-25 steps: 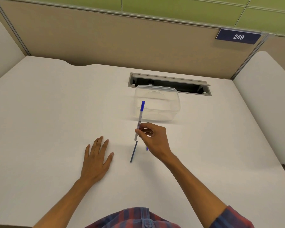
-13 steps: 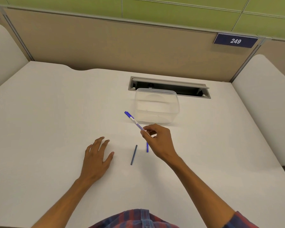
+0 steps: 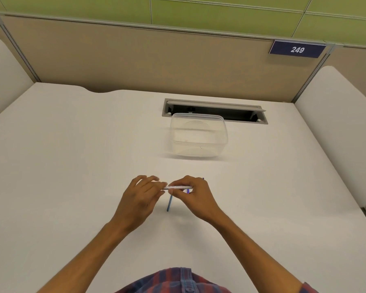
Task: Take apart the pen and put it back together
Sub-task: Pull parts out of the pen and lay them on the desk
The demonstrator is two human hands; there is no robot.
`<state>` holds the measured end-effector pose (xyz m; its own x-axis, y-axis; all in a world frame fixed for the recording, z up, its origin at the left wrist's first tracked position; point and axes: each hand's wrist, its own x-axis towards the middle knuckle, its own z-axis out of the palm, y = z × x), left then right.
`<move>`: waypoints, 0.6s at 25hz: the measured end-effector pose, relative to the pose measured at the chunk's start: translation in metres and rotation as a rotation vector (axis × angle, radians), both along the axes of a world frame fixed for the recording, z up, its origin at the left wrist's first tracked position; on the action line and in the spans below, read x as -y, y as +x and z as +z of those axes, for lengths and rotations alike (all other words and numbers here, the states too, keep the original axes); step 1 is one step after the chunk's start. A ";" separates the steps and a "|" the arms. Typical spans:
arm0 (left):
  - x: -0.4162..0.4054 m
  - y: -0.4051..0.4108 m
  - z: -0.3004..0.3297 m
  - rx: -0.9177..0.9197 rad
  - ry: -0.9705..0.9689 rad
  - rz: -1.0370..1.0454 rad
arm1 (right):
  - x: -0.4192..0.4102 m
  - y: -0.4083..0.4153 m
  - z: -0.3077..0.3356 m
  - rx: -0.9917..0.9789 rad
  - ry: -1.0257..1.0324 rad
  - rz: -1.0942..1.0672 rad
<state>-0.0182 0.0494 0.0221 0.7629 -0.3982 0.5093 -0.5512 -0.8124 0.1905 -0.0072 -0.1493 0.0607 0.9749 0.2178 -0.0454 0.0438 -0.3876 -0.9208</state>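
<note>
Both hands meet over the white surface [image 3: 72, 166], the fingers [image 3: 156, 183] of the left hand [image 3: 138, 199] curled round one end of the pen barrel [image 3: 178, 187] and those of the right hand [image 3: 195, 197] pinching the other end. The barrel lies level, its long axis running left to right between the hands. Under it, partly hidden by the right hand, a thin blue refill [image 3: 169, 203] rests on the surface, pointing away from the person. Beyond the barrel stands a clear plastic container [image 3: 199, 136], and behind that a cable slot [image 3: 216, 111] against the partition.
</note>
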 end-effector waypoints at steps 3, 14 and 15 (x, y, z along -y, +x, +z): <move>-0.010 0.001 0.002 0.013 -0.014 0.057 | -0.002 0.001 -0.003 -0.127 0.128 -0.076; -0.039 -0.004 0.000 0.017 -0.206 0.277 | -0.028 0.003 -0.037 -0.080 -0.564 -0.121; -0.039 -0.005 0.000 0.000 -0.213 0.285 | -0.031 0.004 -0.038 -0.090 -0.608 -0.103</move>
